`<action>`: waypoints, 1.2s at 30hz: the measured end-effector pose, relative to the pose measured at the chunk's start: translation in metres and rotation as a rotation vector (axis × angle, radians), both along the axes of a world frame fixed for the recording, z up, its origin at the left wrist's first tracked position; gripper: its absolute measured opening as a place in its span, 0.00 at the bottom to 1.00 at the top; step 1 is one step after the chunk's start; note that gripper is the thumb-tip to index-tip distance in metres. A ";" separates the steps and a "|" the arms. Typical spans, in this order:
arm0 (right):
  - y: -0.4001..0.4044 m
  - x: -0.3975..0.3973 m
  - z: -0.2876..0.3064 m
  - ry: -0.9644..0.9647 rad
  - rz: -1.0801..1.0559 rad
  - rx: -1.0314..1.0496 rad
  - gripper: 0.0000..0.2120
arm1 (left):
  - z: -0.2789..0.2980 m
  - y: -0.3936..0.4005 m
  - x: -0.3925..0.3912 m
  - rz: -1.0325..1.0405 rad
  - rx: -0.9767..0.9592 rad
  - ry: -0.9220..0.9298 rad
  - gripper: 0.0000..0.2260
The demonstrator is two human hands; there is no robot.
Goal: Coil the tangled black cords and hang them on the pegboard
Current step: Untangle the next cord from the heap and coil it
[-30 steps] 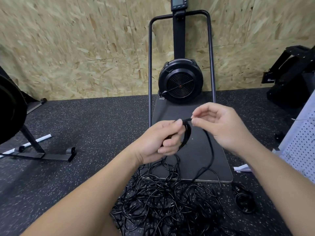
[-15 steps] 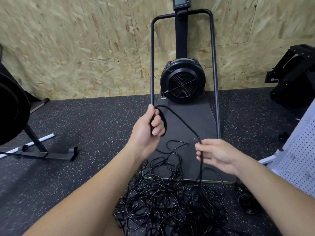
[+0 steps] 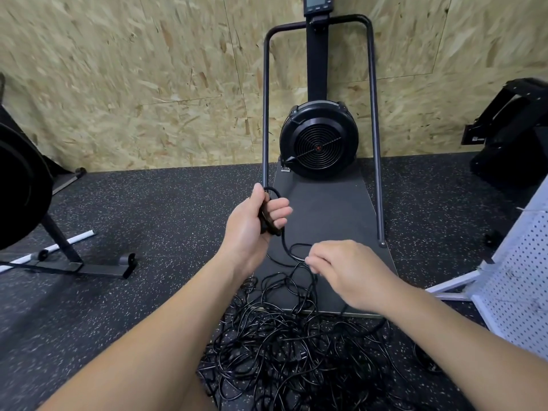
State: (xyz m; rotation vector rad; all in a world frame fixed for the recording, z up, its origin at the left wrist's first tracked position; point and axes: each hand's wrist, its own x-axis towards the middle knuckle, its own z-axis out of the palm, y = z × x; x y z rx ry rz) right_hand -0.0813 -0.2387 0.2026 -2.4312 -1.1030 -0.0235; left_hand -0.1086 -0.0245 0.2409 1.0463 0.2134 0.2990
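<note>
Item: tangled black cords, thin, round, glossy-jacketed, lay heaped on the speckled rubber floor in front of the person, overlapping the near edge of a flat dark machine platform. One strand ran up out of the heap to both hands.

Left hand: raised, fingers curled round a small coil of a few loops, thumb on top; one loop stood proud above the fist.

Right hand: lower and just right of the left, fingertips pinched on the running strand where it curved in a loose bight; the exact pinch point was blurred, probably thumb against forefinger.

Step in hand, judged: feeding the next loop. To do it well, the right hand should let the strand slide through until it matches the loops already held, lay it flat beside them without a twist, and shake the heap free before pulling, since a tug would likely tighten knots.

Pegboard: white, perforated, leaning at the far right on a white frame, well apart from the heap; nothing appeared to hang on the visible part.

Surroundings: chipboard wall, coarse and flaked; black round fan housing with concentric grille; dark tubular steel frame.
</note>
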 end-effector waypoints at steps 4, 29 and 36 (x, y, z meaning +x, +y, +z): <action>0.003 -0.011 0.020 -0.039 0.087 0.112 0.15 | 0.001 -0.004 -0.007 -0.009 0.177 0.006 0.14; -0.019 0.026 0.024 0.475 -0.191 0.723 0.18 | -0.002 -0.035 -0.015 -0.523 0.048 -0.004 0.14; -0.011 0.026 -0.026 1.195 -0.149 0.811 0.17 | 0.000 -0.013 -0.004 -0.343 -0.221 -0.092 0.16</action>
